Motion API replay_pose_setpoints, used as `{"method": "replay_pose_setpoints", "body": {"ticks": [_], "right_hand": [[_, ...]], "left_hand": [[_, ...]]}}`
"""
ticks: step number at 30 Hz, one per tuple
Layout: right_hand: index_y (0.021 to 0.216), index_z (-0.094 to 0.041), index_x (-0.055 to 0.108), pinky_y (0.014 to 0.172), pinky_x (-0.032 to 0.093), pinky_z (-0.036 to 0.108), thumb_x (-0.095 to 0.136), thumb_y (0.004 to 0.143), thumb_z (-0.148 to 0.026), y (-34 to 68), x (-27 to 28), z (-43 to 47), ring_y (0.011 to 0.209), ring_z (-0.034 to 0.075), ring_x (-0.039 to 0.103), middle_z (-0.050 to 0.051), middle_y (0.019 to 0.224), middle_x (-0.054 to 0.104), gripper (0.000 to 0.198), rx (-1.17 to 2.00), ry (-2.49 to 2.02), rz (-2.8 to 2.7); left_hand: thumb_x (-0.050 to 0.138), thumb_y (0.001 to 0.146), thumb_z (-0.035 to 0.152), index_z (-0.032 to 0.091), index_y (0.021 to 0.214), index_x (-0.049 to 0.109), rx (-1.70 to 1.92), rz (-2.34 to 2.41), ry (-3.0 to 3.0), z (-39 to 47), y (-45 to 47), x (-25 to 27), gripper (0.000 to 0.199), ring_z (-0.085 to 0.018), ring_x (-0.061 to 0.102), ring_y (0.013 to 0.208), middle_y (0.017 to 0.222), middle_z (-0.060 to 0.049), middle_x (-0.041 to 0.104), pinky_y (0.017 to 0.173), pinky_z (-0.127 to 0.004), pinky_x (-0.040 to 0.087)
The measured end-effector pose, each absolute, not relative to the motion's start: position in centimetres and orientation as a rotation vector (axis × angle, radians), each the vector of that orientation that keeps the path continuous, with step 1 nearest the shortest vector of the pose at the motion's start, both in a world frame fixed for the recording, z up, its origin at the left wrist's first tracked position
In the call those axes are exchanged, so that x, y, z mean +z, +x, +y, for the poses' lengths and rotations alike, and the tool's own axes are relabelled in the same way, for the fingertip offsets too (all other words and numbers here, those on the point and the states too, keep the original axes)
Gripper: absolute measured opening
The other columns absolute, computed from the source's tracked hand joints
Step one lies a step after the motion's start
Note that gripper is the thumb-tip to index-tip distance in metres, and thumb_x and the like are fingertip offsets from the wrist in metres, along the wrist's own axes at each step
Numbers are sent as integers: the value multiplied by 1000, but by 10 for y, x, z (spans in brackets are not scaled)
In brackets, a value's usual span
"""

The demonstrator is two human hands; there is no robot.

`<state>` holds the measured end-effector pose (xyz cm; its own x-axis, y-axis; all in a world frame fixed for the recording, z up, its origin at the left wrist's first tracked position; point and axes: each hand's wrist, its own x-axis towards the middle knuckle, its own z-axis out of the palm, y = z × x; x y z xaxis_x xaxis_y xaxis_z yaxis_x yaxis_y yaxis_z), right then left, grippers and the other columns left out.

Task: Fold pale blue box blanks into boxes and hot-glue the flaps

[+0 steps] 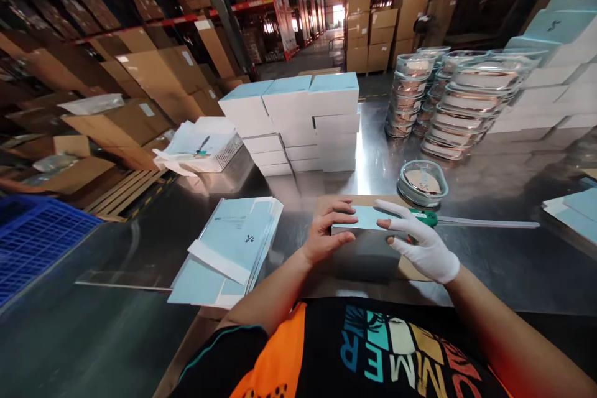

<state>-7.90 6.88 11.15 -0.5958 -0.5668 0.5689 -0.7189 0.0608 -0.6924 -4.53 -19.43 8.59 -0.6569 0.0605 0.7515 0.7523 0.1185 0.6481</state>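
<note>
A small carton with a light blue top (pixel 366 216) and a shaded pale front is between my hands at the near side of the steel table. My bare left hand (pixel 330 230) grips its left end, fingers over the top edge and thumb along the front. At the right end my right hand (pixel 422 241), in a white glove with some fingertips bare, holds the carton with its fingers spread across it. Behind the glove lies a green-handled tool (pixel 424 217), partly hidden. A glass food container (pixel 423 181) with a lid and a printed insert stands just beyond.
Stacked white-and-blue boxes (pixel 293 124) stand ahead. Glass containers (pixel 466 99) are piled at the back right, beside more boxes (pixel 545 90). Flat light blue cartons (pixel 228 249) lie at left. A white basket (pixel 205 146) and blue crate (pixel 41 236) are farther left.
</note>
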Motion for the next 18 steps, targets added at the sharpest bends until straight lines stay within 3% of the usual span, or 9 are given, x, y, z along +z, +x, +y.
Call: {"method": "replay_pose_setpoints", "body": {"ticks": [3,6,8,10,12,13,15,18], "right_hand": [[124,-28,76,116,51,48,66,103,-27,-77,117,65,136,26,64,13,147,66,24,1583,1361,-2151],[123,-27,77,117,50,48,66,101,-29,-76,110,64,138,27,62,13,148,65,24,1603,1282,-2176],[134,-26,71,118,50,48,76,92,-34,-74,98,65,139,29,61,14,150,63,43,1609,1101,-2276],[141,-20,65,112,55,49,84,78,-41,-72,86,66,130,33,66,17,142,67,69,1613,895,-2400],[134,-16,65,103,60,49,84,75,-49,-72,77,67,117,35,72,17,129,73,70,1650,752,-2471],[129,-16,67,101,62,49,81,78,-53,-72,75,66,112,35,74,17,124,75,65,1691,705,-2471],[129,-18,66,100,62,48,74,85,-60,-74,71,64,111,34,74,17,122,76,61,1811,654,-2411],[151,-23,53,106,59,49,69,90,-69,-76,62,59,128,35,68,19,143,67,78,1987,748,-2320]], "left_hand": [[77,95,42,29,110,81,-1576,-1811,-859,-198,-44,93,20,-30,69,127,112,-9,80,110,-55,54],[79,93,45,28,105,82,-1584,-1859,-822,-197,-46,93,21,-31,71,125,109,-10,82,110,-57,54],[82,87,57,26,115,79,-1643,-1877,-715,-196,-45,85,42,-34,66,132,122,-14,78,115,-59,50],[86,73,72,26,141,66,-1767,-1860,-520,-193,-41,71,84,-38,57,143,144,-19,66,119,-61,46],[90,60,79,28,158,47,-1932,-1890,-348,-190,-31,50,118,-40,57,142,152,-23,58,114,-60,50],[93,57,75,28,159,45,-2019,-1980,-305,-189,-25,39,122,-40,63,134,147,-23,61,108,-58,55],[95,58,72,26,150,55,-2174,-2112,-244,-190,-11,21,110,-38,72,117,134,-20,69,98,-55,60],[88,68,74,23,135,66,-2191,-2071,-116,-210,0,26,87,-36,74,111,125,-18,74,93,-49,62]]}}
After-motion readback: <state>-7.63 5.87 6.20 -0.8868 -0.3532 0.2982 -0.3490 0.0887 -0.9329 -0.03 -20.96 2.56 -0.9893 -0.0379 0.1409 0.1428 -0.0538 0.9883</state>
